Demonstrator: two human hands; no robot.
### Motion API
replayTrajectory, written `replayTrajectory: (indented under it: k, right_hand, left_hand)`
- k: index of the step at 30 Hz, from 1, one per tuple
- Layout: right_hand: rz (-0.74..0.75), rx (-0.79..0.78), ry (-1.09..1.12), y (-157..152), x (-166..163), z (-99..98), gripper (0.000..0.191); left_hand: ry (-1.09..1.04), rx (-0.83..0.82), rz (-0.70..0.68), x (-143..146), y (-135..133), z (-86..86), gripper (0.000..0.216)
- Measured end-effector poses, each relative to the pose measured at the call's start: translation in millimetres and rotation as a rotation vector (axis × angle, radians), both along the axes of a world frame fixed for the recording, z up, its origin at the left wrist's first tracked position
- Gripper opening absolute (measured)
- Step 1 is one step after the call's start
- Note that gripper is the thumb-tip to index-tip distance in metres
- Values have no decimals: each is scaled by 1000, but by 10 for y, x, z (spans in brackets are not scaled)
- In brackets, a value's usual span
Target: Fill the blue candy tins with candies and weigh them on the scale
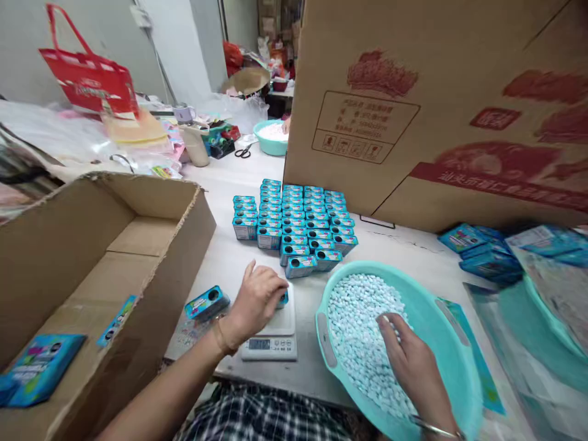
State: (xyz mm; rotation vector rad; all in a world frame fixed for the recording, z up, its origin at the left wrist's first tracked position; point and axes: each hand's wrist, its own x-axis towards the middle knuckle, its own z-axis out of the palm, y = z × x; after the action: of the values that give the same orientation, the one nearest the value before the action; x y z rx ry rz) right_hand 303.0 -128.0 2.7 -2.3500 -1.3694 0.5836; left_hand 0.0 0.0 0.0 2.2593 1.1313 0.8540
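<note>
Pale blue pellets (362,331) lie in a turquoise basin (425,300), the person's right hand (412,358) at their surface; the left hand (261,295) curls over a blue box (283,299) on a white scale (278,349). Whether either hand pinches anything cannot be told.

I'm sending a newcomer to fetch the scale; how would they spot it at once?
Find the big turquoise basin on the table. Just left of it, partly covered by the left hand, lies the scale. Unlike the blue boxes standing beyond it, it is white and flat, with a small display near its front edge.
</note>
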Motion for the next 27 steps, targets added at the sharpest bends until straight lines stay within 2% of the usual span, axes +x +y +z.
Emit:
replayTrajectory:
  k: [1,3,5,6,10,12,16,18,20,23,27]
  right_hand:
    - [-2,26,34,-7,24,-12,45]
    - [-2,60,86,-16,64,-36,46]
    - [9,74,115,-16,81,-55,46]
    - [17,69,118,-12,80,-61,47]
    - [29,35,98,9,66,-64,49]
    - [19,29,85,13,78,-65,53]
    - [7,-7,69,-1,166,-107,57]
    - [4,-29,72,-13,227,-147,58]
    - [6,-48,84,-22,282,-189,59]
    - [21,-57,99,-24,323,-230,59]
    - [35,-31,104,-3,295,-227,59]
  left_hand:
    - [12,-3,-14,-60,25,17,13]
    - [68,-13,-45,-158,61,36,45]
    - [188,-35,-92,-207,63,28,68]
    - [262,-51,-111,-215,56,16,67]
    - [390,-58,-75,-242,109,-19,26]
    - [388,-69,23,-289,239,-16,23]
    - [382,-234,422,-413,667,-47,26]
    - [371,-284,568,-469,896,-107,33]
    - [344,-310,645,-520,1096,-186,38]
    - [250,-360,709,-582,1326,-300,32]
    - [17,-416,737,-595,1535,-406,26]
